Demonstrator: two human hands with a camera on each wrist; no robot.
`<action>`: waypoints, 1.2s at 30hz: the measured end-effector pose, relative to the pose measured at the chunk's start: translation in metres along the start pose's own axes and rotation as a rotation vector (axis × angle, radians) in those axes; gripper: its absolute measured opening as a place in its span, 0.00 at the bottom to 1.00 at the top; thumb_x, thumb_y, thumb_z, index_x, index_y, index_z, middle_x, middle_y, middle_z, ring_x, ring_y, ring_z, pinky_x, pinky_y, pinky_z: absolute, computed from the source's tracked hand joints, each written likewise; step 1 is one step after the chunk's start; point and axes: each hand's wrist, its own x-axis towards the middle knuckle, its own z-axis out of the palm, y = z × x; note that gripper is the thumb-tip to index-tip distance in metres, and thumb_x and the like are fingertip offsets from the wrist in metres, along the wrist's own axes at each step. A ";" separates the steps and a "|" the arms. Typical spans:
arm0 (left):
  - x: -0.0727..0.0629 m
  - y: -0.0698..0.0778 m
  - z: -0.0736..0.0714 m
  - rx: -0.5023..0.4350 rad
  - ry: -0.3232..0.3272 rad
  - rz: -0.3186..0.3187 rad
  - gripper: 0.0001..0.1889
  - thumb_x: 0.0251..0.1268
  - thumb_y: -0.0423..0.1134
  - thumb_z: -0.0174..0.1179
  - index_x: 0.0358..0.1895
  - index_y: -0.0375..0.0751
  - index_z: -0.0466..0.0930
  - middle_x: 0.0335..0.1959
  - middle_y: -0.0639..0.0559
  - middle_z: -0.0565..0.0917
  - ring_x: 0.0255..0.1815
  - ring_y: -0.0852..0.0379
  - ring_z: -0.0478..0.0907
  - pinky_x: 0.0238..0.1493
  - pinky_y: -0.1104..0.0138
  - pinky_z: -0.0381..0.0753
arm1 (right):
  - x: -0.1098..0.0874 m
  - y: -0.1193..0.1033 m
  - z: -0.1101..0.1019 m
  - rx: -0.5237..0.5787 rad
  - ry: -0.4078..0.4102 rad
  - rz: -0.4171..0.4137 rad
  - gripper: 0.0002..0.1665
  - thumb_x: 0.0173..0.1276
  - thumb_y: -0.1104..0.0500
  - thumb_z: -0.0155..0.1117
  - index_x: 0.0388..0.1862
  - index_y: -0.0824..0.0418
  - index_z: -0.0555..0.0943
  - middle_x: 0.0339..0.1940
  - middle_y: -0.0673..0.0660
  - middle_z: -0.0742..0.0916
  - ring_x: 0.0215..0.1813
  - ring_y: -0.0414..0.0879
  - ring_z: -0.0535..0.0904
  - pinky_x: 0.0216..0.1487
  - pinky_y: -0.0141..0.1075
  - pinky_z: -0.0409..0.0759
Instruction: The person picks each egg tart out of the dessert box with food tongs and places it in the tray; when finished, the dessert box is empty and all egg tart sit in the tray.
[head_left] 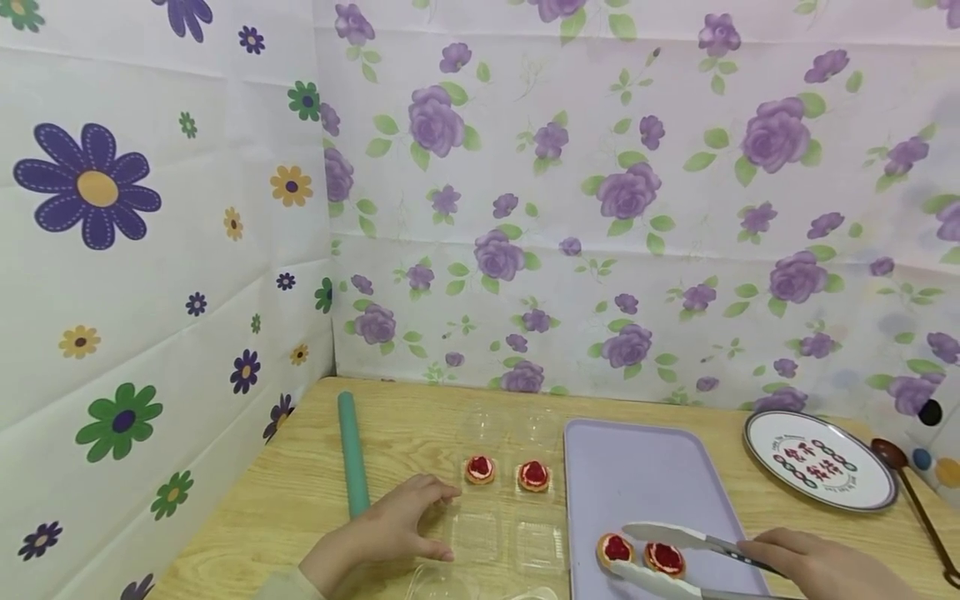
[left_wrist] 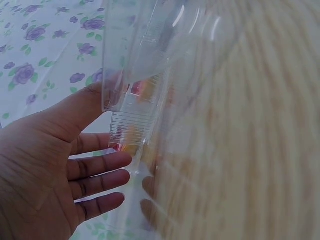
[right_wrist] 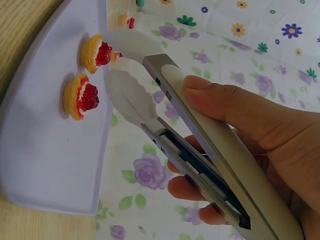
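My right hand point(head_left: 821, 565) grips metal tongs point(right_wrist: 220, 135) with white scalloped tips. Their spread tips reach over the lavender tray point(head_left: 637, 475), beside two small tarts point(head_left: 664, 559) with red topping and white cream. In the right wrist view the tongs hold nothing visible. My left hand point(head_left: 393, 527) is at the left side of the clear plastic container point(head_left: 474, 536), fingers extended, thumb apart. The left wrist view shows it close against the container wall point(left_wrist: 132, 120); whether it touches is hard to tell. Two similar tarts point(head_left: 533, 476) sit in the container's far compartments; its two nearer compartments hold none.
A green rod point(head_left: 353, 458) lies left of the container. Behind the tray's right side stand a white printed plate point(head_left: 821, 460) and a brown ladle point(head_left: 890, 455). Another clear plastic piece point(head_left: 441, 583) is at the near edge. Flower-patterned cloth borders the wooden table point(head_left: 277, 500).
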 end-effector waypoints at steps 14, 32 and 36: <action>0.000 0.003 -0.004 0.029 0.022 0.006 0.39 0.52 0.59 0.68 0.66 0.42 0.70 0.54 0.52 0.78 0.56 0.52 0.74 0.57 0.57 0.77 | -0.007 -0.009 -0.018 0.048 0.183 -0.041 0.33 0.60 0.33 0.61 0.54 0.54 0.81 0.43 0.48 0.84 0.36 0.33 0.80 0.29 0.31 0.77; 0.023 0.005 -0.020 0.002 0.167 -0.024 0.29 0.59 0.46 0.67 0.62 0.41 0.73 0.53 0.47 0.78 0.54 0.48 0.75 0.53 0.55 0.79 | 0.014 -0.032 -0.058 0.003 0.478 -0.141 0.29 0.53 0.36 0.69 0.47 0.53 0.85 0.41 0.45 0.85 0.32 0.30 0.79 0.27 0.28 0.77; 0.034 0.011 -0.021 0.037 0.180 -0.003 0.29 0.58 0.45 0.68 0.62 0.41 0.73 0.54 0.48 0.78 0.56 0.49 0.75 0.57 0.53 0.78 | 0.019 -0.035 -0.066 -0.023 0.486 -0.124 0.30 0.53 0.35 0.69 0.47 0.53 0.85 0.41 0.45 0.86 0.33 0.34 0.81 0.29 0.30 0.78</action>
